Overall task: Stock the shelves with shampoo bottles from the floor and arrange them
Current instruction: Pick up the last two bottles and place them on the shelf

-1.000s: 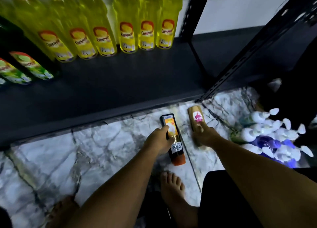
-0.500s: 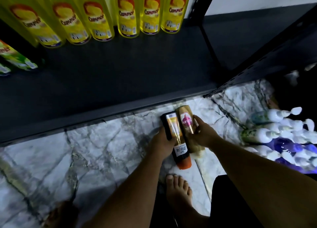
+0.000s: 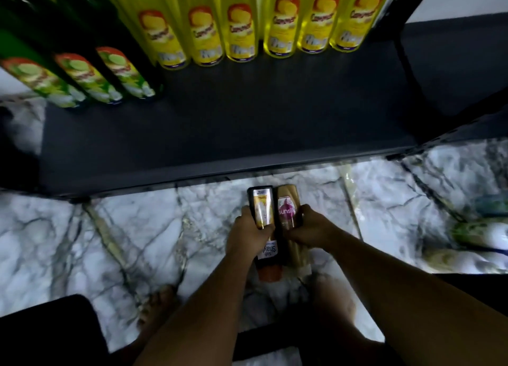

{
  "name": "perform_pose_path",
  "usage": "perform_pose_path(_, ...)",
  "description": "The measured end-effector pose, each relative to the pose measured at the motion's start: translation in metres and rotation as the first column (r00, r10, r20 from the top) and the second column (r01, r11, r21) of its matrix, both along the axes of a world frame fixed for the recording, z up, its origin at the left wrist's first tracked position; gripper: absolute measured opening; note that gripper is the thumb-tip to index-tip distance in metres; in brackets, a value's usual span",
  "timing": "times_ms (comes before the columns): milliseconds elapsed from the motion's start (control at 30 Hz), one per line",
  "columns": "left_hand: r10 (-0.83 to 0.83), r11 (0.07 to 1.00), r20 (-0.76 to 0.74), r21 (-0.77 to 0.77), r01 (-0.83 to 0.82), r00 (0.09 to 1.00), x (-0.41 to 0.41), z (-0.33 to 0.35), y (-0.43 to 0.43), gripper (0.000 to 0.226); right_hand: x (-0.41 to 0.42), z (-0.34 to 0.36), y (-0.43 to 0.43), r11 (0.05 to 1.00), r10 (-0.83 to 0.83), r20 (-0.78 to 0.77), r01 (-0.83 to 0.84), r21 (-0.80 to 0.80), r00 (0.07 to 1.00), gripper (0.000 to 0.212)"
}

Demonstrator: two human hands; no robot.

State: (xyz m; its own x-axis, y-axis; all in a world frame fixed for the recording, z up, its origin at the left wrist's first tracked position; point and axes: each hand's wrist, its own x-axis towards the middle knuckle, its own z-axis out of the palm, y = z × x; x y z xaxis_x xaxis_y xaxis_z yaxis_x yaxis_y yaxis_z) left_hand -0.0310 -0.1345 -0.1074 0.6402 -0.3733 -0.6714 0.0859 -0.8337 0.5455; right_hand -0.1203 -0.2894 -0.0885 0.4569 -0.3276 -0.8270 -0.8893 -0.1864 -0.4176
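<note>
1. The left hand (image 3: 248,237) is gripping a black shampoo bottle (image 3: 263,222) around its middle; the bottle is showing a yellow-gold label panel, white lettering lower down and an orange cap at the end nearest the person.
2. The right hand (image 3: 309,229) is clasping a gold shampoo bottle (image 3: 288,222) with a pink and magenta label reading "sunsilk"; the fingers are wrapping its right side.
3. Both bottles are lying side by side, touching along their length, bases pointing toward the shelf (image 3: 247,134) and caps toward the person.
4. They are hanging over the marble floor (image 3: 137,228), just in front of the shelf's front edge, not yet on it.
5. At the back of the dark shelf, a row of yellow bottles (image 3: 239,32) is standing, with green-labelled dark bottles (image 3: 104,74) to their left.
6. More bottles, blurred, are lying on the floor at the far right (image 3: 478,228).
7. A bare foot (image 3: 156,308) is resting on the marble below the arms.
</note>
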Motion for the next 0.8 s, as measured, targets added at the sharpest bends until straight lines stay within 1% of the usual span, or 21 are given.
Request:
perform_pose_path(33, 0.018, 1.000, -0.039, -0.008, -0.018, 0.999, 0.000, -0.005, 0.011, 0.066, 0.004, 0.000, 0.012, 1.000, 0.017, -0.014, -0.017, -0.020, 1.000, 0.083)
perform_pose_path(67, 0.043, 0.999, -0.081, -0.015, -0.044, 0.996, -0.001, -0.029, 0.024, 0.074, 0.007, -0.002, 0.023, 1.000, 0.019, -0.022, -0.019, -0.023, 1.000, 0.087)
perform_pose_path(133, 0.061, 0.997, -0.132, -0.041, -0.067, 0.989, -0.007, -0.054, 0.047, 0.092, 0.008, -0.004, 0.040, 1.000, -0.005, -0.038, 0.006, 0.009, 0.999, 0.098)
perform_pose_path(167, 0.062, 0.997, -0.142, -0.038, -0.068, 0.988, -0.011, -0.052, 0.055, 0.097, 0.008, -0.002, 0.048, 1.000, -0.027, -0.043, 0.027, 0.010, 0.999, 0.095)
perform_pose_path(200, 0.066, 0.997, -0.142, -0.036, -0.071, 0.988, -0.015, -0.037, 0.060, 0.098, 0.006, -0.001, 0.055, 0.998, -0.056, -0.044, 0.056, -0.001, 0.997, 0.087)
perform_pose_path(233, 0.061, 0.997, -0.130, -0.031, -0.065, 0.990, -0.020, -0.013, 0.061, 0.093, 0.004, -0.002, 0.063, 0.996, -0.088, -0.045, 0.087, -0.025, 0.995, 0.079)
perform_pose_path(267, 0.060, 0.998, -0.123, -0.025, -0.064, 0.991, -0.024, -0.003, 0.063, 0.087, 0.001, -0.003, 0.071, 0.992, -0.114, -0.046, 0.111, -0.066, 0.992, 0.074)
perform_pose_path(367, 0.060, 0.998, -0.100, 0.017, -0.059, 0.993, -0.032, 0.012, 0.067, 0.083, -0.007, -0.003, 0.093, 0.978, -0.140, -0.047, 0.130, -0.164, 0.989, 0.072)
perform_pose_path(500, 0.047, 0.999, -0.098, 0.025, -0.045, 0.994, -0.026, 0.018, 0.075, 0.082, -0.013, 0.000, 0.099, 0.976, -0.199, -0.013, 0.197, -0.088, 0.980, 0.058)
perform_pose_path(567, 0.074, 0.997, -0.111, 0.012, -0.073, 0.991, -0.016, 0.026, 0.078, 0.080, -0.008, 0.010, 0.099, 0.963, -0.265, 0.041, 0.267, -0.048, 0.963, 0.055)
perform_pose_path(633, 0.120, 0.992, -0.143, -0.012, -0.123, 0.982, -0.003, 0.037, 0.080, 0.081, 0.000, 0.023, 0.101, 0.939, -0.345, 0.115, 0.343, 0.040, 0.932, 0.052)
perform_pose_path(733, 0.161, 0.981, -0.229, -0.073, -0.182, 0.960, 0.015, 0.057, 0.086, 0.084, 0.010, 0.045, 0.102, 0.908, -0.419, 0.217, 0.401, 0.126, 0.882, 0.053)
perform_pose_path(800, 0.142, 0.979, -0.254, -0.109, -0.174, 0.957, 0.024, 0.077, 0.090, 0.084, 0.014, 0.060, 0.104, 0.910, -0.414, 0.276, 0.388, 0.144, 0.868, 0.059)
